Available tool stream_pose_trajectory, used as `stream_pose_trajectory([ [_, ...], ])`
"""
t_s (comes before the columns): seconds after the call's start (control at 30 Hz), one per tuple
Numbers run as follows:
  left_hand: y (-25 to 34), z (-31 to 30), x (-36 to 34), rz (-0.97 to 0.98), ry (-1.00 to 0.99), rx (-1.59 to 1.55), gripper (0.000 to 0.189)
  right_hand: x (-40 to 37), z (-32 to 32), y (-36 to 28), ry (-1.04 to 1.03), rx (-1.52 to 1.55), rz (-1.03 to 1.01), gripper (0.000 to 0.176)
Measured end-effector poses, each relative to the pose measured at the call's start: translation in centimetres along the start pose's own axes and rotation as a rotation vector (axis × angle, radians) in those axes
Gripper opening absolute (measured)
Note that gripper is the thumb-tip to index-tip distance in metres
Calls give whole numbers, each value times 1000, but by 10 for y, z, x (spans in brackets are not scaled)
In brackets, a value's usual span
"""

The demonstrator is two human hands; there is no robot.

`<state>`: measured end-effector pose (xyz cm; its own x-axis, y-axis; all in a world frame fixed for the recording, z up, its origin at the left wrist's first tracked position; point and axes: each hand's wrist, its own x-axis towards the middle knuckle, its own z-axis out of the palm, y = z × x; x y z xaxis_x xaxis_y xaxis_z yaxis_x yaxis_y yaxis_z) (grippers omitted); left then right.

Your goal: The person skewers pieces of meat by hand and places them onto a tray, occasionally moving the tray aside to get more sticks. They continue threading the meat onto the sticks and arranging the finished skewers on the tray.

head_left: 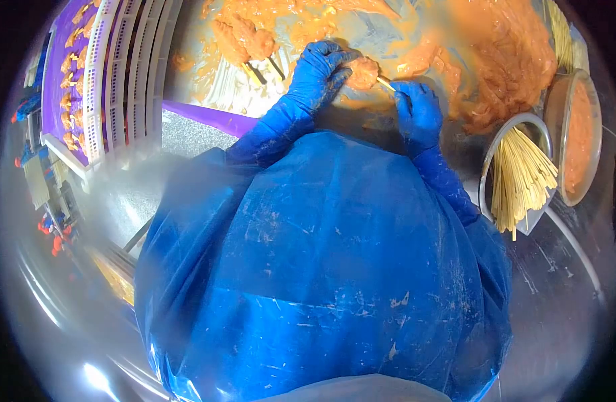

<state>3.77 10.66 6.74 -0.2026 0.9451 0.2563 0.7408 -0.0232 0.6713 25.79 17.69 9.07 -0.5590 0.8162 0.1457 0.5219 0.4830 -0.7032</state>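
My left hand (316,75), in a blue glove, grips a piece of orange marinated meat (363,72) at its left side. My right hand (418,110), gloved in blue too, pinches a wooden skewer (386,83) whose tip end enters the right side of that meat. Both hands are over the metal work surface (372,122). Left of my left hand, skewered meat pieces (237,40) lie with their sticks toward me on a white ribbed tray (235,88). A large heap of marinated meat (509,57) spreads across the surface to the right.
A clear container of wooden skewers (520,175) stands at the right, beside a round tub of orange meat (578,141). Stacked white crates (130,74) rise at the left, with skewered meat on a purple sheet (58,74). More skewers (560,37) lie at the upper right.
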Motion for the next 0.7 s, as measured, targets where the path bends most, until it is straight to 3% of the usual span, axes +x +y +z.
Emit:
stream_pose_trajectory([
  [0.23,0,-5,3,-19,120,-76,33,1,-7,-12,26,-119,-14,10],
  [0.53,-6,0,3,-29,95,-45,27,4,-15,-13,-61,-229,-68,17],
  [0.7,-8,1,4,-11,70,-23,28,0,-19,-4,-39,-118,-73,13],
])
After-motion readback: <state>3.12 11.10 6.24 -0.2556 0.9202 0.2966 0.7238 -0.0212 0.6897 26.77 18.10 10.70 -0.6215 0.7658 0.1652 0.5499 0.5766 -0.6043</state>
